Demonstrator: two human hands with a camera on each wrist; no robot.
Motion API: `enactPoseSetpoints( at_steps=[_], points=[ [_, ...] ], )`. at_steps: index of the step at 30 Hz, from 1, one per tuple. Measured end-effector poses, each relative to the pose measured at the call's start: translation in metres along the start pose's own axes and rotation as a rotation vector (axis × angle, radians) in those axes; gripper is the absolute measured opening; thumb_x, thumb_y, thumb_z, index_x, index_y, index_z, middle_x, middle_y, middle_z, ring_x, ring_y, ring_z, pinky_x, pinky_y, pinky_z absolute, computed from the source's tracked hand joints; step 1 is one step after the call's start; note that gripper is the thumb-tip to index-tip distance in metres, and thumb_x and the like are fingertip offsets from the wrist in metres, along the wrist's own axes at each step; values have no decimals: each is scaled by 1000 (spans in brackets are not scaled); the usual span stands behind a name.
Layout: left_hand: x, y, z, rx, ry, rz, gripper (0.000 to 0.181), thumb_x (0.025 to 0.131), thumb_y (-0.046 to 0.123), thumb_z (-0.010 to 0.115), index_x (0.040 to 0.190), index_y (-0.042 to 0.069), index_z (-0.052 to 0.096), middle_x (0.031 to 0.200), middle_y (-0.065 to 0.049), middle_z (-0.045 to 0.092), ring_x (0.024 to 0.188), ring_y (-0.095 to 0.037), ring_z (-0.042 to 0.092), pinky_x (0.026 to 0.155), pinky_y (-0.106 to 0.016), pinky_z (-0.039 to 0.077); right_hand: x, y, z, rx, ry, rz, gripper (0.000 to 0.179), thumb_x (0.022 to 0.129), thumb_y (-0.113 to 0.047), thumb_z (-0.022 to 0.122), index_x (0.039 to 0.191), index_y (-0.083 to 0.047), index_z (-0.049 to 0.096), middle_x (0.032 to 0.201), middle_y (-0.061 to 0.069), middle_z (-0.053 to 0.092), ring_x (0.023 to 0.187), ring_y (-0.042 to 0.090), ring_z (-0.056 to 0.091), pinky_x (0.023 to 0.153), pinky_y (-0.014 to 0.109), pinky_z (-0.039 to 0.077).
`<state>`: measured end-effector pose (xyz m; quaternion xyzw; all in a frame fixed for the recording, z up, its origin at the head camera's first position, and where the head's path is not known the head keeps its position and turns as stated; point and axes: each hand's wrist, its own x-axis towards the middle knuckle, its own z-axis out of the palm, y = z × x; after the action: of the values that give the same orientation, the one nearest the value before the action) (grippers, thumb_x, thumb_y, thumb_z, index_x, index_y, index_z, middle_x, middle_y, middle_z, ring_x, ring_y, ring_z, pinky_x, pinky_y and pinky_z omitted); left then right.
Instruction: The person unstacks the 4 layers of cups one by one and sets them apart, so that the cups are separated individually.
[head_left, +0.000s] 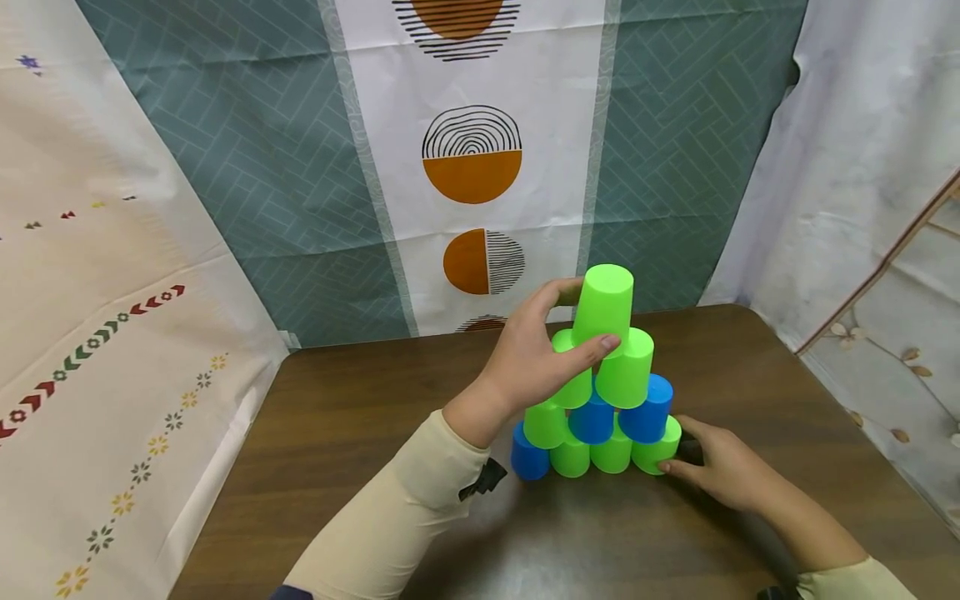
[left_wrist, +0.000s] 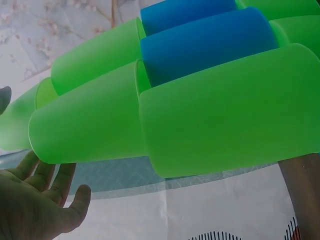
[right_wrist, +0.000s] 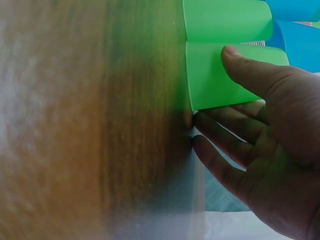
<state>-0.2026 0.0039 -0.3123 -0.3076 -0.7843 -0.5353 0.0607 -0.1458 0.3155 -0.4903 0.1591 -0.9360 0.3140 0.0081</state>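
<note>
Green and blue plastic cups stand upside down in a four-level pyramid. My left hand (head_left: 525,358) holds the topmost green cup (head_left: 606,302), thumb in front and fingers around the far side. That cup sits over two green cups, the right one (head_left: 626,375) fully visible beside the hand. Below them are a green cup (head_left: 543,425) and two blue cups, one blue cup (head_left: 648,408) at the right. At the bottom right, my right hand (head_left: 727,467) grips the end green cup (right_wrist: 220,75), its thumb on the near side and its fingers behind.
A blue cup (head_left: 529,454) ends the bottom row at the left. The brown wooden table (head_left: 360,417) meets a patterned cloth (head_left: 480,183) at the back. White cloths hang along both sides.
</note>
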Motion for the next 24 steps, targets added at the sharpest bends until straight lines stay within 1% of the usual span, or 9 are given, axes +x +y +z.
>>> enactPoseSetpoints(
  at_steps=[5,8,10,13,16,18,20,22,24],
  points=[
    [1,1,1,-15,7,12,63,94,39,80,147,17,55,133,7,62,126,-7,54,100,-32,54,1,-1,-1,-3,-4,-1,64,88,-41,85,137,-8,61,120,2,72,113,33,69,91,60,56],
    [0,3,-5,-30,33,50,59,95,36,80,145,16,56,131,7,63,124,-7,55,102,-33,52,1,-1,-1,-4,-7,2,64,89,-42,85,138,-8,61,122,3,72,114,34,68,92,59,56],
    [-1,4,-13,-40,65,90,56,95,33,79,144,16,56,130,7,63,124,-7,55,104,-36,50,3,-1,-1,-7,-9,-2,64,89,-42,84,138,-8,61,122,3,72,115,34,68,92,60,56],
    [-6,3,-34,-39,129,162,53,96,27,78,141,12,57,128,5,64,122,-11,57,101,-40,51,5,-2,-1,-10,-8,-10,64,89,-43,84,138,-8,61,123,4,72,116,35,68,92,60,56],
    [-18,-7,-58,-24,188,189,50,94,21,79,139,9,58,126,3,66,118,-15,60,98,-41,53,5,-2,-1,-13,-5,-12,64,89,-42,84,138,-7,62,123,5,72,116,36,68,92,61,56],
    [-29,-21,-74,10,230,172,49,94,20,80,137,9,59,125,1,66,116,-17,61,97,-42,53,5,-2,0,-15,-2,-15,65,89,-43,84,138,-6,62,124,6,72,116,37,68,92,62,55],
    [-43,-39,-89,41,265,124,50,93,20,81,136,9,59,125,-1,67,114,-19,61,100,-44,50,4,-1,0,-14,0,-21,66,89,-43,84,138,-6,62,124,7,72,116,38,67,92,62,55],
    [-59,-61,-104,80,289,42,51,92,22,83,136,10,58,123,-3,66,114,-21,60,103,-47,47,3,-1,0,-12,2,-23,66,89,-44,84,138,-6,62,124,7,72,117,38,67,92,63,55],
    [-76,-84,-117,122,306,-60,52,92,25,84,135,12,58,122,-5,66,114,-22,59,104,-51,44,2,0,0,-8,3,-22,65,89,-44,84,137,-6,62,124,6,72,117,39,67,92,63,55]
  ],
)
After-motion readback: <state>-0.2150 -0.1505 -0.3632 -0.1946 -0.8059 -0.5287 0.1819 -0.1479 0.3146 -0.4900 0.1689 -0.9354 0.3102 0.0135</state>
